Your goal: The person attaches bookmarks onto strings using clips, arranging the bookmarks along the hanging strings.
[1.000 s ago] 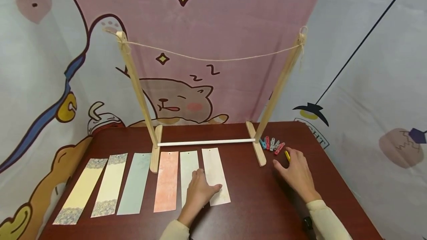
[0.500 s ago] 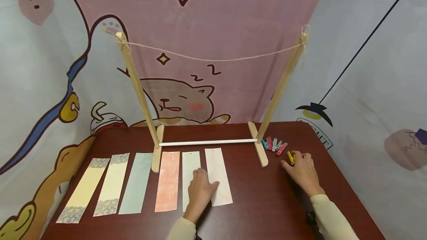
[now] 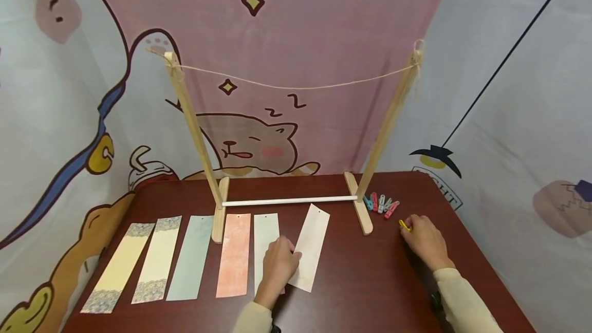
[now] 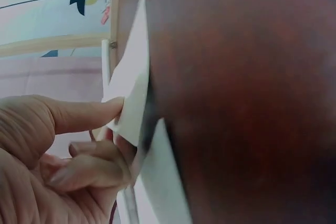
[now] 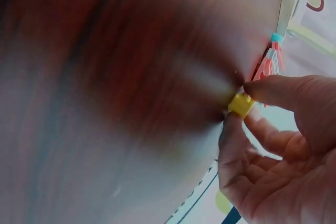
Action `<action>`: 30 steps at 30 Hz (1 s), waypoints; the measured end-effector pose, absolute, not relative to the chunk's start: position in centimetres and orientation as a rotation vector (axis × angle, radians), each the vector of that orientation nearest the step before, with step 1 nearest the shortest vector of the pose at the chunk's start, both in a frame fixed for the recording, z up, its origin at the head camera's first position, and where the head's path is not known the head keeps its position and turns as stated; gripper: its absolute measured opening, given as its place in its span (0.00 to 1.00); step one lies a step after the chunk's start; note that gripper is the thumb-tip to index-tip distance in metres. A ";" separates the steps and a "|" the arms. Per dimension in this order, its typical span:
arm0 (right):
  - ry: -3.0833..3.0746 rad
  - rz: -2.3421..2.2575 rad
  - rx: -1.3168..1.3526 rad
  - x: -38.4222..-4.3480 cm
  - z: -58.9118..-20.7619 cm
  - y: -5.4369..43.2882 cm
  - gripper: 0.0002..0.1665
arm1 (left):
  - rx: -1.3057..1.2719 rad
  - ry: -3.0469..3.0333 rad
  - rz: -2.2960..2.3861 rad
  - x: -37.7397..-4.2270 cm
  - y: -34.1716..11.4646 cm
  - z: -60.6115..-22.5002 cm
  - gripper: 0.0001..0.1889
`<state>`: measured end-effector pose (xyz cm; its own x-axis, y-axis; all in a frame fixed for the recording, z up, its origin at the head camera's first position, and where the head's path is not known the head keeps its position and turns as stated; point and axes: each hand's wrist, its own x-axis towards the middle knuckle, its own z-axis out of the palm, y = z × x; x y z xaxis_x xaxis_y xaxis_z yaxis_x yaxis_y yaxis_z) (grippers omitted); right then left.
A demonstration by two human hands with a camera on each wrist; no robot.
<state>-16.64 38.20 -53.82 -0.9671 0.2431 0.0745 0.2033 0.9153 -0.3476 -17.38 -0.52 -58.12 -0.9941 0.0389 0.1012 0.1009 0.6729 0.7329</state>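
Note:
My left hand [image 3: 279, 266] pinches the left edge of a cream paper strip [image 3: 312, 251] between thumb and fingers; the strip is tilted, its punched end toward the upper right. In the left wrist view the thumb lies on the cream strip [image 4: 132, 77], which is lifted at an angle off the table. A pale green strip [image 3: 265, 227] lies partly hidden under that hand. My right hand [image 3: 426, 241] pinches a small yellow clothespin [image 3: 405, 225] by its sides; in the right wrist view the yellow clothespin [image 5: 241, 105] sits between thumb and fingertips, close over the table.
A wooden stand with a string [image 3: 296, 88] tied between two posts and a white bar [image 3: 289, 201] stands behind the strips. Several small clothespins [image 3: 381, 203] lie by its right foot. Coral [image 3: 233, 256], blue-green [image 3: 189, 258] and two lace-patterned strips [image 3: 157, 260] lie leftward.
My left hand has taken hold of the cream strip, which has turned so its top leans right. The right hand now has the yellow clothespin between its fingers, after reaching it from the right.

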 end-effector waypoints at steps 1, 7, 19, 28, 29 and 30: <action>-2.959 0.511 -0.336 -16.4 -53.8 38.4 0.13 | -0.138 -2.805 -1.250 -17.7 -0.5 -58.7 0.14; -2.928 0.558 -0.263 -15.6 -54.0 38.2 0.16 | -0.325 -2.763 -1.422 -17.4 -2.0 -58.7 0.12; -2.668 0.746 -0.289 -16.1 -49.6 38.4 0.20 | -0.407 -2.506 -1.890 -17.4 -0.7 -52.0 0.03; -2.473 1.060 -0.204 -16.7 -45.7 37.7 0.21 | -0.384 -2.393 -2.004 -18.5 0.5 -49.6 0.02; -2.446 1.110 -0.191 -16.8 -45.3 37.6 0.22 | -0.382 -2.382 -2.009 -18.6 0.6 -49.5 0.02; -2.424 1.156 -0.180 -16.9 -45.0 37.5 0.22 | -0.380 -2.372 -2.010 -18.6 0.6 -49.4 0.02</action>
<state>-16.86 37.49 -44.95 -0.8921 0.3010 0.3371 -0.0726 0.6407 -0.7643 -18.62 0.65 -49.40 -0.9705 0.1777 0.1632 0.1901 0.1469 0.9707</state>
